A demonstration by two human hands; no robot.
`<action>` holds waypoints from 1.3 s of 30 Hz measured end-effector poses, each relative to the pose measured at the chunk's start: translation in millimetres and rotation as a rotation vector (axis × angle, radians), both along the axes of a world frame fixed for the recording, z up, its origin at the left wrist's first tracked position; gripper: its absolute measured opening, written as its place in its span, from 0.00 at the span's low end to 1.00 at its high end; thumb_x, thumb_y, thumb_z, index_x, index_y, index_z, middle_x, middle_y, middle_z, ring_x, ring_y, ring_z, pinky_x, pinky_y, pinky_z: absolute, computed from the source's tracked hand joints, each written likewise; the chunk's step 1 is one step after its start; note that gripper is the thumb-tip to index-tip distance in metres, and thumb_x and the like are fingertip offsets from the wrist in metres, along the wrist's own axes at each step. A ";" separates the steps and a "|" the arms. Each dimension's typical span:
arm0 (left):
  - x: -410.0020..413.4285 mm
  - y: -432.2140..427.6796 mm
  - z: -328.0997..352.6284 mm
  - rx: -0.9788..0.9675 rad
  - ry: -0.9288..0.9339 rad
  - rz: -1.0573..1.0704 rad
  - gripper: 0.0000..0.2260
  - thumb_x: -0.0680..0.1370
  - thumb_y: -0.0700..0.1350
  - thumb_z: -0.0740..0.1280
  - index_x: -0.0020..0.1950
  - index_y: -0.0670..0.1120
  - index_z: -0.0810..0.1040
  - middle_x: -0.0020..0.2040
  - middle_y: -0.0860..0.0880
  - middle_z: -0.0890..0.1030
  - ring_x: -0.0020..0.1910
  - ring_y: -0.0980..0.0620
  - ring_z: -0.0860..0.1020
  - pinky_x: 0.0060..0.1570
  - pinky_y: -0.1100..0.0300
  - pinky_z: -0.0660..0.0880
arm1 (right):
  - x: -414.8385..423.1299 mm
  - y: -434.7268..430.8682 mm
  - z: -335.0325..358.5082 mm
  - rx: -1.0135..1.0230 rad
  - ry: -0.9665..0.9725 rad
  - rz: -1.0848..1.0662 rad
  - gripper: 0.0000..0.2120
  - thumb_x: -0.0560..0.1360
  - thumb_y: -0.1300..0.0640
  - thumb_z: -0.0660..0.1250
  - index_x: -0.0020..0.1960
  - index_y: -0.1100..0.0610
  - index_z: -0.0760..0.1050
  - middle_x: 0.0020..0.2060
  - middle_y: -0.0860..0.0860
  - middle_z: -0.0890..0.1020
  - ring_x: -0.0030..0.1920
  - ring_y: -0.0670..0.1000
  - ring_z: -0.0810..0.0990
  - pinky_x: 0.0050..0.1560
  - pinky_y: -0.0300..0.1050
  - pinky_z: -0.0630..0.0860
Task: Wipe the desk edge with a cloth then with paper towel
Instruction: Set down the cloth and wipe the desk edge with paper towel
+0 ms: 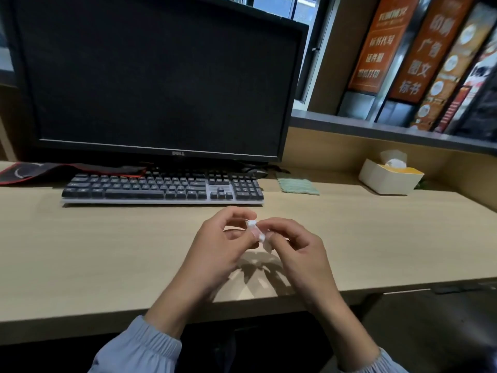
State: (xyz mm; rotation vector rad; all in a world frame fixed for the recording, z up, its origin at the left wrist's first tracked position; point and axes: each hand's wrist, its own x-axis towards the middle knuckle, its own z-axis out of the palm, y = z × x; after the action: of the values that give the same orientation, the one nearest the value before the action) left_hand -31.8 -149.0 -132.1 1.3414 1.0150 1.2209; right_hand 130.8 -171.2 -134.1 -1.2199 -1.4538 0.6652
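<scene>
Both hands hover above the middle of the wooden desk, fingertips meeting. Between them is a small white wad of paper towel, pinched by my left hand and my right hand. A folded green cloth lies flat on the desk to the right of the keyboard, apart from both hands. The desk's front edge runs below my wrists. A white tissue box with a tissue sticking up stands at the back right.
A dark keyboard and a black monitor stand behind my hands. A red-trimmed mouse pad lies at the back left, and a mouse sits under the monitor. A shelf with orange signs runs along the right.
</scene>
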 end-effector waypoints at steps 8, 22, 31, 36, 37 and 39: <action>14.4 -4.3 -10.7 0.183 0.134 0.027 0.15 0.74 0.43 0.80 0.56 0.54 0.80 0.46 0.57 0.86 0.48 0.58 0.85 0.50 0.61 0.83 | 22.3 -8.4 8.3 -0.057 0.053 0.048 0.02 0.76 0.57 0.75 0.49 0.54 0.85 0.45 0.51 0.87 0.48 0.50 0.86 0.53 0.44 0.82; 23.0 2.6 -59.2 0.579 0.894 0.112 0.09 0.82 0.53 0.67 0.59 0.52 0.81 0.55 0.56 0.80 0.60 0.51 0.74 0.58 0.56 0.68 | 94.4 -53.4 -31.6 0.149 -0.904 -0.136 0.09 0.73 0.60 0.78 0.47 0.47 0.83 0.44 0.40 0.83 0.47 0.43 0.81 0.44 0.44 0.78; 21.1 5.0 -58.7 0.515 0.857 0.102 0.10 0.83 0.54 0.64 0.58 0.52 0.81 0.56 0.58 0.76 0.60 0.54 0.70 0.60 0.59 0.65 | 142.2 32.3 -18.2 -0.024 -0.967 -0.326 0.05 0.75 0.60 0.74 0.47 0.51 0.88 0.45 0.48 0.86 0.46 0.50 0.84 0.48 0.39 0.74; 21.5 6.8 -56.2 0.453 0.797 0.131 0.10 0.83 0.53 0.64 0.60 0.52 0.80 0.57 0.57 0.77 0.62 0.54 0.70 0.63 0.57 0.69 | 132.9 118.1 -6.5 -0.094 -1.011 -0.340 0.11 0.75 0.66 0.68 0.49 0.58 0.88 0.47 0.56 0.88 0.50 0.58 0.84 0.54 0.46 0.77; 21.4 7.3 -55.7 0.436 0.786 0.144 0.10 0.83 0.52 0.64 0.61 0.51 0.80 0.58 0.57 0.77 0.62 0.55 0.70 0.62 0.57 0.69 | 128.5 137.4 -5.4 -0.092 -1.009 -0.341 0.12 0.74 0.67 0.67 0.49 0.58 0.88 0.47 0.57 0.88 0.50 0.59 0.84 0.54 0.47 0.78; 21.2 8.6 -55.7 0.413 0.777 0.165 0.10 0.83 0.52 0.63 0.61 0.51 0.80 0.58 0.56 0.76 0.63 0.55 0.69 0.62 0.57 0.69 | 119.9 169.9 -3.7 -0.090 -1.020 -0.322 0.14 0.73 0.69 0.66 0.48 0.59 0.88 0.47 0.57 0.88 0.50 0.59 0.84 0.54 0.47 0.79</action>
State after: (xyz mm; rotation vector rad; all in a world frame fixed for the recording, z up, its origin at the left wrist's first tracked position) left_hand -10.6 -140.4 -187.9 2.1854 1.4765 1.0699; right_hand 250.7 -1.3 -137.8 -1.9515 -1.9570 -0.1826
